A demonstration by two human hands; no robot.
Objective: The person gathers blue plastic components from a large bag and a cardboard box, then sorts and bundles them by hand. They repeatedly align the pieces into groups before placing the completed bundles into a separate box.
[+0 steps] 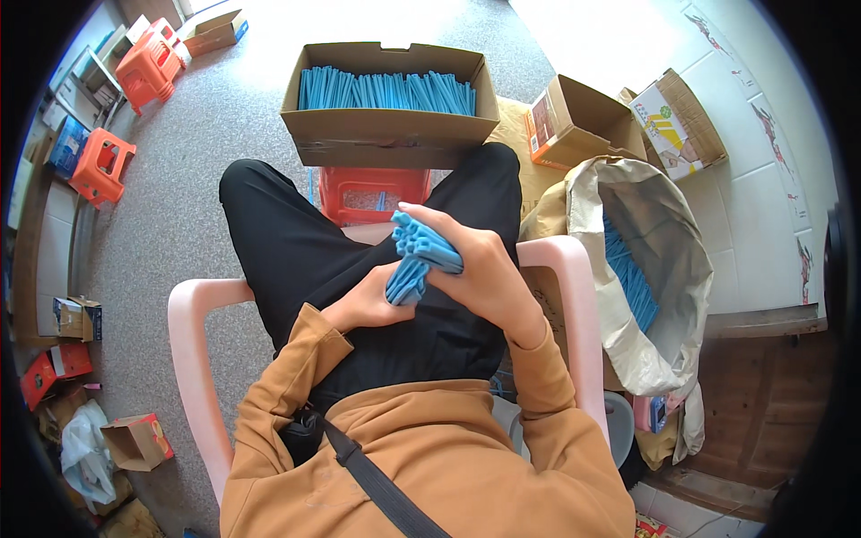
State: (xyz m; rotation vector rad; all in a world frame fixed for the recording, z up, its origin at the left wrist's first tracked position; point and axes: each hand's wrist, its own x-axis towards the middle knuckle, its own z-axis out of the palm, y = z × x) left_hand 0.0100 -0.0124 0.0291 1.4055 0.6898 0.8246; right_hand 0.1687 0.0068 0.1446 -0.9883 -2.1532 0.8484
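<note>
- A bunch of blue sticks (427,249) is between the two hands, above the lap of the black pants (291,215).
- The left hand (369,299) is closed around the lower part of the bunch.
- The right hand (489,260) grips the upper part, on the right side, with a finger or thumb reaching along the far edge.
- Both arms bend inward, in brown sleeves (280,381), so the hands nearly meet.
- Past the knees, a big box (386,142) holds more sticks (386,92).
- To the right, a tall bag (689,314) stands open with other sticks (630,278) inside.
</note>
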